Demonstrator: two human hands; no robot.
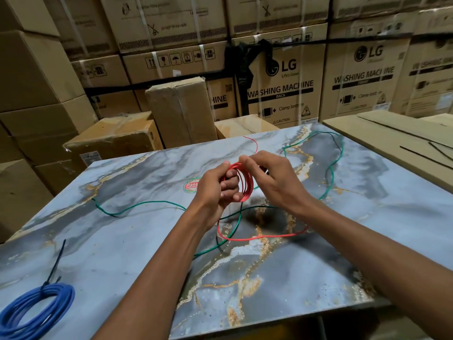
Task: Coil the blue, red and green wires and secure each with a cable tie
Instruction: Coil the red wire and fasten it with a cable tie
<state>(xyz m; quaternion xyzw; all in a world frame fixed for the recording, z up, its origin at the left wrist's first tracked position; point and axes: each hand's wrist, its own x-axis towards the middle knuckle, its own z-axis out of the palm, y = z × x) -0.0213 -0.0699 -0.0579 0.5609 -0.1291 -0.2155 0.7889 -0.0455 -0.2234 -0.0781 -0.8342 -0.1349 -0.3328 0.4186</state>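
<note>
Mid-coil on the red wire (246,184), held up above the marble-pattern table (137,241). Left hand (217,192) curled round the red loops, fingers poking through the middle of the coil. Right hand (272,176) pinching the top of the coil with thumb and forefinger; other fingers hidden behind the hand, so can't say how those sit. Loose red tail drooping down to the table and swinging right under the right wrist, partly hidden there. Short red end sticking up past the fingertips.

Green wire (137,206) still sprawled uncoiled across the table, looping far right and passing behind both hands, so hard to follow the whole run. Something dark crossing it near the middle, can't tell what.

Blue wire (36,309) already coiled at the near left corner, cut off by the frame edge, black cable tie (55,265) cinched on with the tail pointing up.

Spare black ties (424,155) on flat cardboard (382,133) at right, blurry. Sticker (190,185) half hidden behind the left hand.
</note>
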